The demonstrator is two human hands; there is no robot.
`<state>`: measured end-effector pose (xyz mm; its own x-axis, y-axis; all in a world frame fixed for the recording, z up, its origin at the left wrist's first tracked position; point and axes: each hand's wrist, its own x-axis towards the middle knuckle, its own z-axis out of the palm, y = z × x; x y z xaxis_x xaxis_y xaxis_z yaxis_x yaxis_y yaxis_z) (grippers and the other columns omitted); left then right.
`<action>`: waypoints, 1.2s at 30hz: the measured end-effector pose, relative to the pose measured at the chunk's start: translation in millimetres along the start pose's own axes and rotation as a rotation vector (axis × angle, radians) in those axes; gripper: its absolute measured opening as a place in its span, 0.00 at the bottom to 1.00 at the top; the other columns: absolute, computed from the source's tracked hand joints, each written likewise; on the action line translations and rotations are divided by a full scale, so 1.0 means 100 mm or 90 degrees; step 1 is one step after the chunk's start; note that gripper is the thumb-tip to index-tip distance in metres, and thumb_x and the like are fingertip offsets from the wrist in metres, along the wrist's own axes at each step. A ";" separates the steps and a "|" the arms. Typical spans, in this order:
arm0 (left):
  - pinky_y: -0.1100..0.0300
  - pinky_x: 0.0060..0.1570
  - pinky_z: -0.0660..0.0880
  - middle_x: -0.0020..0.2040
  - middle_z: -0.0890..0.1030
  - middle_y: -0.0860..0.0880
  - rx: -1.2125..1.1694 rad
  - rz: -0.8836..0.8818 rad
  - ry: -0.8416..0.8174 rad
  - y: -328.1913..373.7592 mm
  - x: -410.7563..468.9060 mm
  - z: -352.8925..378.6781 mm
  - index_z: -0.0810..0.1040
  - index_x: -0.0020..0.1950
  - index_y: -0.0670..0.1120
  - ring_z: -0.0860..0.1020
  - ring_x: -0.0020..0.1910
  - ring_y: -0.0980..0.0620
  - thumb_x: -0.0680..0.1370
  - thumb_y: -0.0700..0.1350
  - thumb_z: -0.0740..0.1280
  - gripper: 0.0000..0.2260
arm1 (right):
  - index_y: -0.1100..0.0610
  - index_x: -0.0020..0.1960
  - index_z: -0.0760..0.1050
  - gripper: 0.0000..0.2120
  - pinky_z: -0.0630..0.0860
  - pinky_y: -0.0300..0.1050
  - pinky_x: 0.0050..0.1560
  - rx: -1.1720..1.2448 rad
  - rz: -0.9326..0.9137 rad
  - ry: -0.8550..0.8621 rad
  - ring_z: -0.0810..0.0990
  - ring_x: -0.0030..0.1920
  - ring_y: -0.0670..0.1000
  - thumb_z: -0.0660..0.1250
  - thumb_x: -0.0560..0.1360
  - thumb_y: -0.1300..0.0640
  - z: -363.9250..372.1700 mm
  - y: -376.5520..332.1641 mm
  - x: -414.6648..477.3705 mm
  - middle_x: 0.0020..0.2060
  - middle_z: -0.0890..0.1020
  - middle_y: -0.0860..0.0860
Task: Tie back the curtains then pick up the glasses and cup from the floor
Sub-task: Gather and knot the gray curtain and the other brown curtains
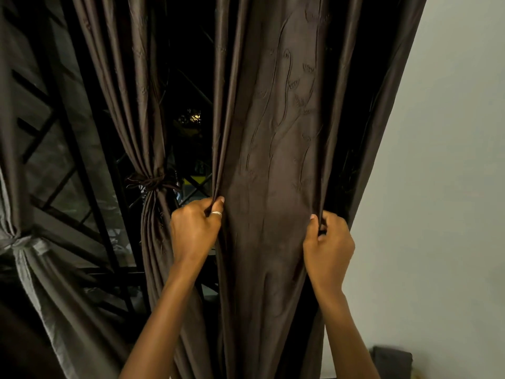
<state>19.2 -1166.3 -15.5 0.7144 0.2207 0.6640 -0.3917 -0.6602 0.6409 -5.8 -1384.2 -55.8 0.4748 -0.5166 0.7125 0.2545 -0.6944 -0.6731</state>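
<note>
Both hands (pixel 195 228) gripping curtain (pixel 273 160)

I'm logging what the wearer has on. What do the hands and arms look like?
Both forearms are bare, with no sleeves, watch or gloves in view. The left hand wears a thin silver ring on one finger. The right hand shows no jewellery.

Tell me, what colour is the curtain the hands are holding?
Dark brown curtain, with a stitched leafy pattern; head view.

A room in a home at night — long dark brown curtains (pixel 273 132) hang over a window with a metal grille (pixel 68 160), one tied back, beside a plain white wall (pixel 451 160).
</note>
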 end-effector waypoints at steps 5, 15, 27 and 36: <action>0.75 0.32 0.65 0.30 0.66 0.60 0.016 0.009 0.055 0.03 -0.08 0.03 0.74 0.31 0.43 0.71 0.29 0.60 0.79 0.45 0.72 0.18 | 0.62 0.52 0.81 0.04 0.72 0.35 0.43 0.022 -0.050 0.017 0.79 0.42 0.50 0.69 0.80 0.63 0.08 -0.07 -0.10 0.46 0.80 0.54; 0.68 0.41 0.78 0.41 0.85 0.57 -0.159 -0.028 -0.023 0.31 -0.36 0.22 0.84 0.55 0.48 0.83 0.42 0.64 0.80 0.49 0.70 0.08 | 0.61 0.56 0.81 0.06 0.71 0.27 0.44 0.127 -0.151 -0.121 0.79 0.43 0.43 0.68 0.80 0.62 0.37 -0.55 -0.48 0.48 0.80 0.50; 0.66 0.42 0.78 0.42 0.83 0.57 -0.073 -0.059 -0.067 0.43 -0.23 0.24 0.82 0.59 0.48 0.82 0.42 0.61 0.76 0.61 0.70 0.20 | 0.57 0.62 0.80 0.13 0.76 0.32 0.45 0.187 -0.130 -0.328 0.78 0.48 0.41 0.66 0.80 0.55 0.30 -0.48 -0.35 0.55 0.75 0.45; 0.58 0.34 0.79 0.31 0.82 0.51 -0.062 -0.003 -0.025 0.32 -0.12 0.17 0.84 0.46 0.47 0.80 0.29 0.53 0.81 0.48 0.68 0.08 | 0.55 0.52 0.78 0.07 0.72 0.32 0.41 0.096 0.050 0.105 0.76 0.39 0.45 0.73 0.77 0.54 -0.30 -0.35 0.13 0.46 0.77 0.48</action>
<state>7.9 -1202.7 -10.0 0.7380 0.1939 0.6464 -0.4414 -0.5857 0.6797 -33.4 -1381.4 -16.6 0.3567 -0.6493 0.6717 0.3509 -0.5732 -0.7404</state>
